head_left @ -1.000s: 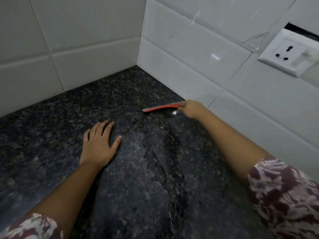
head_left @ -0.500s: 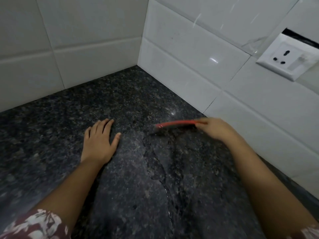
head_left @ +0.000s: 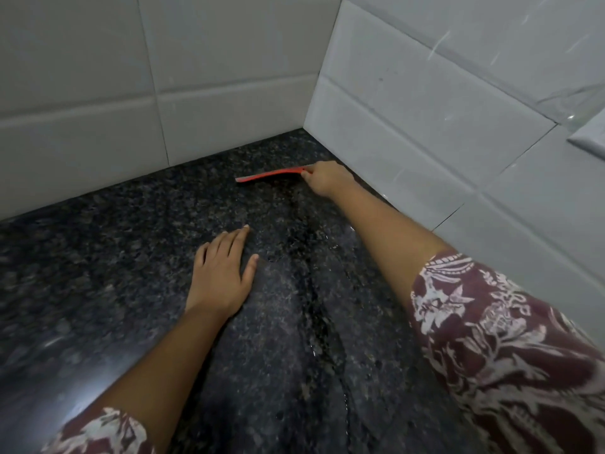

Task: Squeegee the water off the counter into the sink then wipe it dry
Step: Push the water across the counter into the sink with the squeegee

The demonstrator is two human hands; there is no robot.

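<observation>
Red squeegee [head_left: 271, 175], gripped by the right hand [head_left: 327, 178] near the corner, may skip and leave streaks on the wet counter [head_left: 98, 257], where the left hand [head_left: 219, 276] lies flat, holding nothing.

White rectangular wall tiles [head_left: 229, 60] line two walls meeting at an inside corner. A white socket plate [head_left: 589, 139] sits at the right frame edge, mostly cropped. Grey grout lines separate the tiles.

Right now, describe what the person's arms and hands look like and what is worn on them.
Both hands, left hand and right hand, are bare: no gloves, rings or watch visible. Both forearms are uncovered. Each arm wears a short maroon sleeve with a white floral print, the right sleeve and the left sleeve.
</observation>
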